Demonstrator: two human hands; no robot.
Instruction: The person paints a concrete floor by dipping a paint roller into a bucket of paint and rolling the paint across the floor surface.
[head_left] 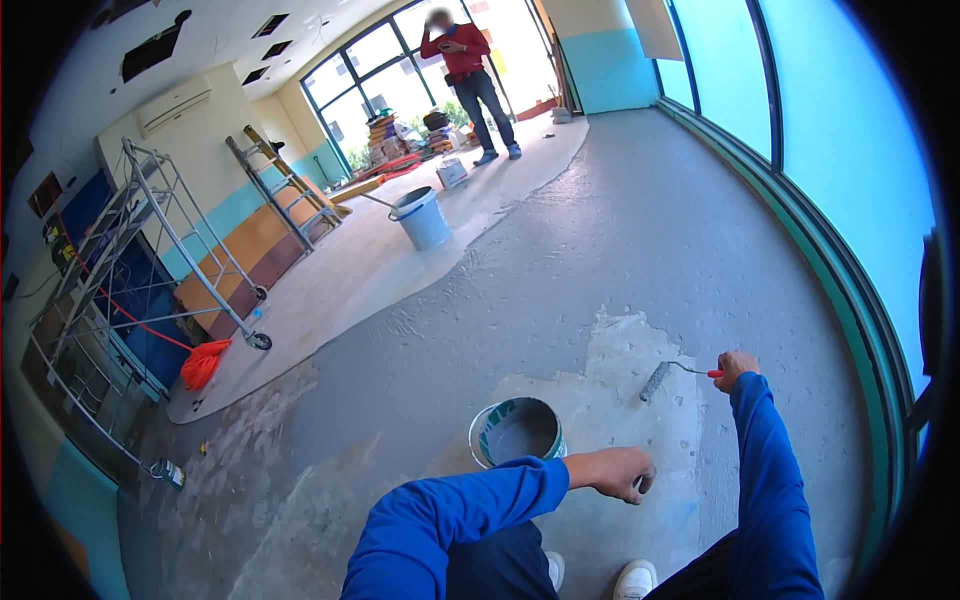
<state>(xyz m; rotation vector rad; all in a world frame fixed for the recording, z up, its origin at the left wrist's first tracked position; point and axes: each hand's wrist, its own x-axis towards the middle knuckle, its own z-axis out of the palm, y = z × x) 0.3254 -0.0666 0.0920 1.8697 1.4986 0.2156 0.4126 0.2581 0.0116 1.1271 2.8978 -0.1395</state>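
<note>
My right hand (738,370) is closed round the red handle of a paint roller (655,382), whose grey roller head rests at the edge of a bare patch of floor (630,350). My left hand (622,474) hangs over the bare floor with curled fingers, and nothing can be seen in it. Just left of it stands a round bucket (478,440) holding grey paint, its rim smeared, partly behind my left forearm. Wet-looking grey coating (600,230) covers the floor ahead and to the right of the bare patch.
A person in a red top (465,55) stands near the far windows. On the paler floor are a white bucket (424,222) and a box (452,174). Scaffolding (190,235) and a ladder (285,190) stand left. A small can (170,473) sits lower left. Window frames line the right.
</note>
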